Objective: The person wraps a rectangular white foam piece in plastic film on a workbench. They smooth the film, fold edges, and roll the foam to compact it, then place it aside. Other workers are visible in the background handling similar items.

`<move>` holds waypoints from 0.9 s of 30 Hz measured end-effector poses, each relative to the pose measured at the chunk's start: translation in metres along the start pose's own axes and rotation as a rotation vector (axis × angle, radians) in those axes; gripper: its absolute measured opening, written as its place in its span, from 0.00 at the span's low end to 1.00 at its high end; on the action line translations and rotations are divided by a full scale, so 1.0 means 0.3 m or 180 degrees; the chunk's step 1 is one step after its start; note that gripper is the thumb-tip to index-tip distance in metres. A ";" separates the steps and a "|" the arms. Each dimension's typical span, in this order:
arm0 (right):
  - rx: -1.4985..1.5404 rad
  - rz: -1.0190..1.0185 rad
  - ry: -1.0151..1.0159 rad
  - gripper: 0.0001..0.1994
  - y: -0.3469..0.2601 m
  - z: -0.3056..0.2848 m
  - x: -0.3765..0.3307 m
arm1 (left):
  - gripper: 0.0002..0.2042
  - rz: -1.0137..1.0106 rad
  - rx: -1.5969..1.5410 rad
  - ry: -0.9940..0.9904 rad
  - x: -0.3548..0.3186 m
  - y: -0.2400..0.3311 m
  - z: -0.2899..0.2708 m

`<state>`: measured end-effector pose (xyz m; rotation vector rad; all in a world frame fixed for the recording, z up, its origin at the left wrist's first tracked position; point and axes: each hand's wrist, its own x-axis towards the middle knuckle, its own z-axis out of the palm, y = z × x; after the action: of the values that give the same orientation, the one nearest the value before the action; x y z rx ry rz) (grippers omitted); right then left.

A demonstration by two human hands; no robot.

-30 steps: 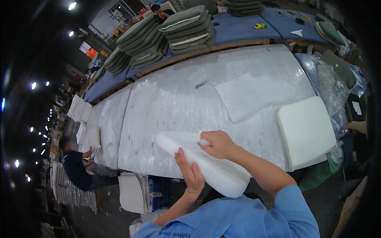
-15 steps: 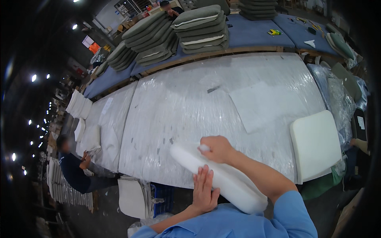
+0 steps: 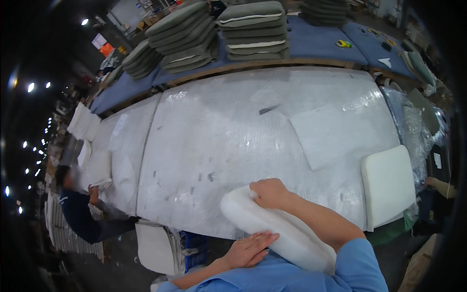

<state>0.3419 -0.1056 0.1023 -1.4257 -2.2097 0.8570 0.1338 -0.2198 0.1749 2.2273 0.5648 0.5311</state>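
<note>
A thick white cushion pad (image 3: 253,214) stands tilted against the front of my blue shirt, over the near edge of the table. My right hand (image 3: 271,193) is closed in a fist on its upper rim, toward the far end. Exactly what lies under those fingers is hidden. My left hand (image 3: 250,249) rests with fingers stretched out flat against the near side of the pad, low by my shirt. Another white cushion (image 3: 389,187) lies on the table to the right.
The plastic-covered table (image 3: 209,141) carries a flat white sheet (image 3: 328,136). Behind it, grey-green cushions (image 3: 255,34) stand stacked on a blue table (image 3: 311,41). A co-worker (image 3: 80,209) handles white fabric at far left. White pads (image 3: 158,248) hang near a blue crate (image 3: 193,250).
My left hand has slid down the pad's side toward my shirt. The right fist has shifted slightly down and right, along with the pad. The whole view has turned a little.
</note>
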 end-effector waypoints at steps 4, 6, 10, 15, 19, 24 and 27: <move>0.0379 -0.0219 0.0780 0.13 -0.006 -0.010 0.097 | 0.22 0.0249 -0.0045 0.0004 0.031 -0.051 -0.009; 0.0152 -0.0386 0.0200 0.14 -0.028 0.011 0.113 | 0.20 0.0209 -0.0139 -0.0043 0.060 -0.060 -0.013; -0.0180 0.0119 -0.0129 0.17 0.093 0.007 0.041 | 0.17 0.0136 -0.0068 -0.0073 0.110 0.031 -0.059; 0.1492 0.0782 0.0188 0.28 0.144 -0.014 -0.122 | 0.19 0.0078 0.0116 -0.0223 0.117 -0.014 -0.042; 0.2329 0.1383 -0.0667 0.36 0.216 -0.055 -0.316 | 0.17 0.0078 0.0092 -0.0003 0.136 0.001 -0.018; 0.2571 0.1653 -0.0891 0.26 0.190 -0.162 -0.426 | 0.17 -0.0059 -0.0036 -0.0046 0.160 0.011 -0.019; 0.2329 0.1391 -0.0462 0.23 0.190 -0.162 -0.435 | 0.17 -0.0118 -0.0040 -0.0045 0.192 0.046 -0.021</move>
<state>0.4644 -0.1931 0.1025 -1.4818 -1.4053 1.7332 0.1804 -0.1931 0.2004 2.2027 0.5926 0.4982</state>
